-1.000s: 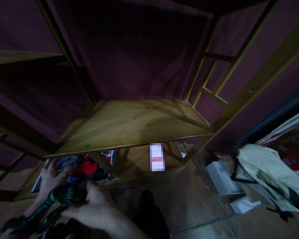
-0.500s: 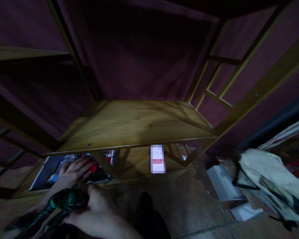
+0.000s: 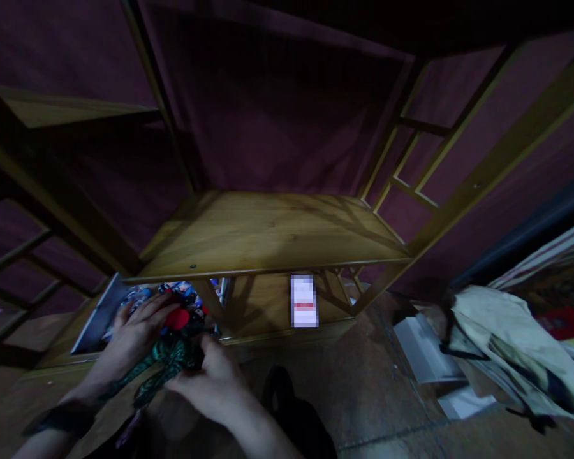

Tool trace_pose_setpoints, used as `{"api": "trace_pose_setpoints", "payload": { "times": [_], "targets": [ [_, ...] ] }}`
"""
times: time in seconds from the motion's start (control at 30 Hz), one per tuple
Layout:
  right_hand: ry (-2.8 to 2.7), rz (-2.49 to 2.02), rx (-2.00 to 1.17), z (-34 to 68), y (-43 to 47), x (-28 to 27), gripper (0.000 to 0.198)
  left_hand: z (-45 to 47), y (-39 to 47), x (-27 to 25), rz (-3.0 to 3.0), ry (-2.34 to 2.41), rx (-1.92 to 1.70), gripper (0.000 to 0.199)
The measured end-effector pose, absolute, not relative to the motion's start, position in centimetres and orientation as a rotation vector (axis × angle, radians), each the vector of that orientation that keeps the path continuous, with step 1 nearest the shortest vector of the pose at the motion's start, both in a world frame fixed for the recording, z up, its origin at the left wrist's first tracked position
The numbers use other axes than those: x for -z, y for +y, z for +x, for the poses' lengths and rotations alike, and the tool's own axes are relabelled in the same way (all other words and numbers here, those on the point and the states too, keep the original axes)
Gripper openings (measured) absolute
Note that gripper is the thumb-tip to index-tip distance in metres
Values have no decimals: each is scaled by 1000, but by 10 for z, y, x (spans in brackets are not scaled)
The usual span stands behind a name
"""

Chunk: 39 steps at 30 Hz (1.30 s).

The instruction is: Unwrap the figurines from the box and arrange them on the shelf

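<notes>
Low on the left, a box (image 3: 92,322) with a pale rim stands on the bottom shelf, full of jumbled colourful things (image 3: 136,297) too dim to name. My left hand (image 3: 136,335) lies over them with its fingers stretched out, beside a round red thing (image 3: 176,318). My right hand (image 3: 216,384) is closed around a dark green patterned figure (image 3: 166,358) with two leg-like parts hanging toward me. The figure's top end reaches the near edge of the box; part of it is hidden by my fingers.
A wooden shelf board (image 3: 272,229) spans above the box, held by slatted side frames (image 3: 421,185). A blurred white packet (image 3: 304,301) stands on the lower shelf. To the right on the floor are white boxes (image 3: 423,347) and a cream cloth bag (image 3: 502,338).
My right hand has carried the green figure up and right, toward the box. My left hand stays over the contents. The view has shifted slightly to the left.
</notes>
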State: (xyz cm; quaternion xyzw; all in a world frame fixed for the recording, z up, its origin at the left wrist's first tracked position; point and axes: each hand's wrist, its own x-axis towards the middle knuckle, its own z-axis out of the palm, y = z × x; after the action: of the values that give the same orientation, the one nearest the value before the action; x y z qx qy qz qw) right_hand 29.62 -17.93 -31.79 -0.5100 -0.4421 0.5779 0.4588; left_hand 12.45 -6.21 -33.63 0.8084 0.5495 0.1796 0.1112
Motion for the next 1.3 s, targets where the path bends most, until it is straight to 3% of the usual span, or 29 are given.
{"api": "trace_pose_setpoints", "payload": {
  "times": [0.13,0.27,0.37,0.5,1.03,1.3],
  "targets": [
    [-1054,-1256,-1376,296,-175,314,45,114,-79,328,2267,1561,-684,27],
    [-1026,-1203,-1344,291,-173,313,41,109,-113,319,1654,1524,-983,24],
    [-1026,-1162,-1338,283,-172,320,39,112,-140,313,1125,1341,-941,37],
    [-1010,-1181,-1290,270,-169,332,39,118,-165,308,749,1086,-926,30],
    [-980,-1124,-1371,232,-168,350,38,88,-168,336,679,851,-1109,27],
    [-1088,-1025,-1275,225,-119,345,33,94,-119,331,799,927,-1242,40]
  ]
}}
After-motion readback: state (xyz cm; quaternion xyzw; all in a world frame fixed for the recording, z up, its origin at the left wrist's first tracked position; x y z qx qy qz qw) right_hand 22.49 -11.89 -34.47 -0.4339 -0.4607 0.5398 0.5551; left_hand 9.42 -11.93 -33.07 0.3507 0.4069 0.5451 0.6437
